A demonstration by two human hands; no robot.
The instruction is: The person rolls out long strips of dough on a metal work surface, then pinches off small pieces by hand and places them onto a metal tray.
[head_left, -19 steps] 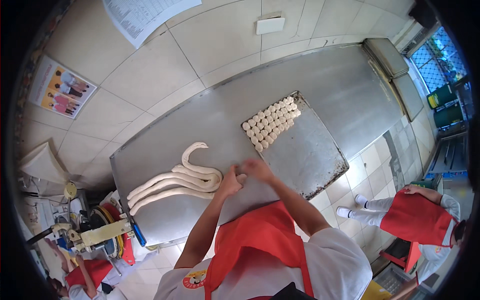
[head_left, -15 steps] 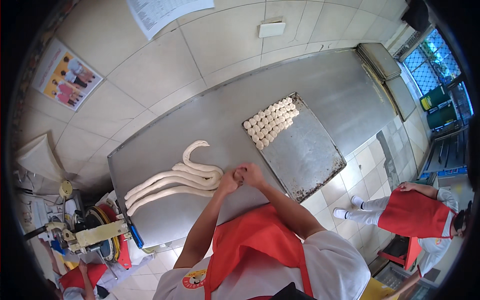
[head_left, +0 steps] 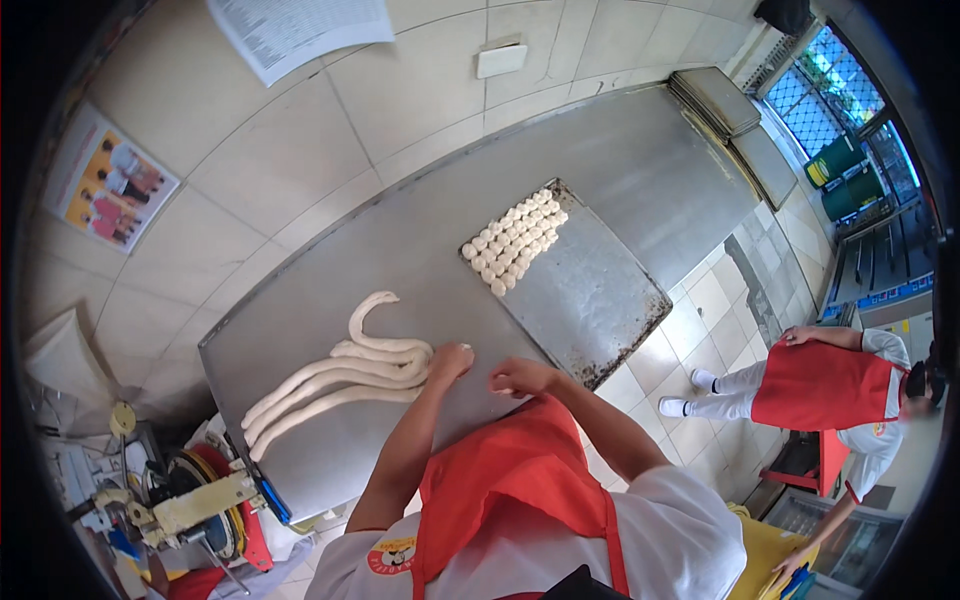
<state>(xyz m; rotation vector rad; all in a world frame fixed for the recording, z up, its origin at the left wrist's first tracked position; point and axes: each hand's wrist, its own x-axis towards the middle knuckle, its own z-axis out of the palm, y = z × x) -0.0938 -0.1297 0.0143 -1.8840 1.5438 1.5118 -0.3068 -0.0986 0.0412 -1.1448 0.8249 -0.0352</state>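
Note:
Long pale dough ropes [head_left: 340,372] lie side by side on the metal table, and one of them curls away at its far end. At their right end my left hand [head_left: 450,362] is closed round the dough, and a small pale bit shows at its fingers. A short gap to the right, my right hand [head_left: 522,378] hovers over the table with curled fingers; what they hold, if anything, is hidden. Beyond it lies a dark-edged baking tray [head_left: 590,290], its far left part covered with rows of small round dough pieces [head_left: 512,240].
The steel table [head_left: 420,240] runs along a tiled wall. Stacked trays [head_left: 715,100] stand at its far right end. A machine [head_left: 190,500] with a cream arm is beside the left end. To the right, a person in a red apron [head_left: 810,385] stands on the tiled floor.
My hands were together at the ropes' right end; now they are apart, the right one lower and to the right. The view has shifted slightly. The co-worker's arm reaches down to a yellow surface.

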